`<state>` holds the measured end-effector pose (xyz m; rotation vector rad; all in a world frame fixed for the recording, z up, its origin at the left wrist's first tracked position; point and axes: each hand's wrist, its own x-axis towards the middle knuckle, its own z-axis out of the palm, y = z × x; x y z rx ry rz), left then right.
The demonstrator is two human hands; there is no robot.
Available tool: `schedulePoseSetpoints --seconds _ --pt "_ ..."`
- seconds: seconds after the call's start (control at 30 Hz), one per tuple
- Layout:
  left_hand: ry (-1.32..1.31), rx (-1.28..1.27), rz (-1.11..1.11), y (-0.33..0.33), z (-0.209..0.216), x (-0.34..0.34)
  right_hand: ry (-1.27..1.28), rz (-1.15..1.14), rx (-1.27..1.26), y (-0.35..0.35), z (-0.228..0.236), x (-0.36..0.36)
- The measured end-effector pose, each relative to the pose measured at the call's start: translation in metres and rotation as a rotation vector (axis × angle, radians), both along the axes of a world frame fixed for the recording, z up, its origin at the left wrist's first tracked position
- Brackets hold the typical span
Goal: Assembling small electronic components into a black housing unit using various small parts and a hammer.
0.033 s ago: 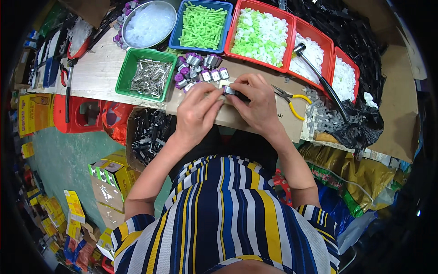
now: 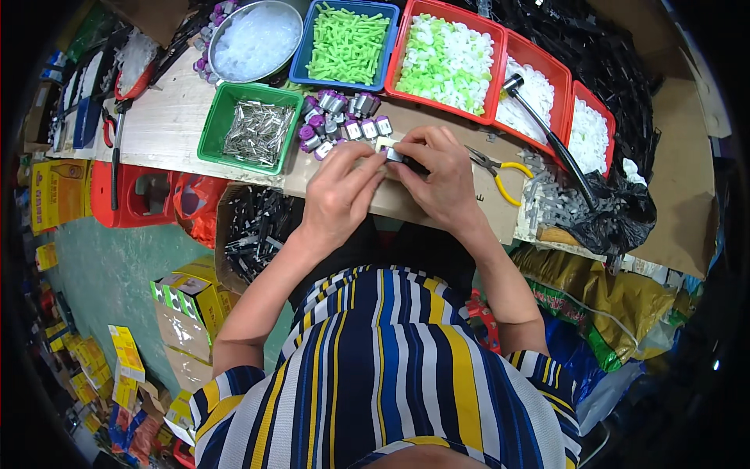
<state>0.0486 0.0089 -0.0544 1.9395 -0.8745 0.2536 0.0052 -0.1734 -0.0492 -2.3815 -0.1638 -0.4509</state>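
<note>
Above the near edge of the bench, my two hands meet at a small silver block with a dark end (image 2: 395, 155). My right hand (image 2: 444, 178) pinches this block between thumb and fingers. Fingertips of my left hand (image 2: 334, 194) are pressed together at the block's left end; whatever they pinch is too small to make out. Just beyond lies a cluster of purple-and-silver pieces (image 2: 332, 117), several of them. Pliers with yellow handles (image 2: 512, 166) rest to the right of my right hand, jaws toward it.
A green bin (image 2: 205, 129) of metal pins stands left. Behind are a metal bowl (image 2: 258, 39), a blue bin (image 2: 294, 66) of green sticks and red bins (image 2: 500, 74) of white and green pieces. A black-handled hammer (image 2: 553, 139) leans across the right bins toward a black bag (image 2: 617, 215).
</note>
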Motion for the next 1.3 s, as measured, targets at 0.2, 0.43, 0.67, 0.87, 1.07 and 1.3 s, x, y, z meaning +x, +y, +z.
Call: schedulePoseSetpoints --seconds 0.2,0.43,0.67,0.87,1.07,1.3 --pt "-0.208 0.074 -0.098 -0.006 -0.014 0.005 -0.022 0.033 -0.036 -0.002 0.007 0.004" --pt "-0.236 0.101 -0.121 -0.004 -0.018 0.009 -0.030 0.049 -0.046 -0.005 0.004 0.003" --pt "-0.256 0.171 -0.096 -0.005 -0.014 0.008 -0.011 0.094 -0.158 -0.013 0.022 0.001" --pt "-0.082 0.171 -0.086 0.003 -0.001 0.002 -0.041 0.016 -0.064 -0.056 0.041 0.039" --pt "-0.105 0.108 0.158 0.034 0.030 0.027 0.048 -0.215 -0.436 -0.077 0.040 0.070" --pt "-0.167 0.489 0.310 0.080 0.033 0.076 0.040 -0.201 -0.533 -0.073 0.033 0.083"
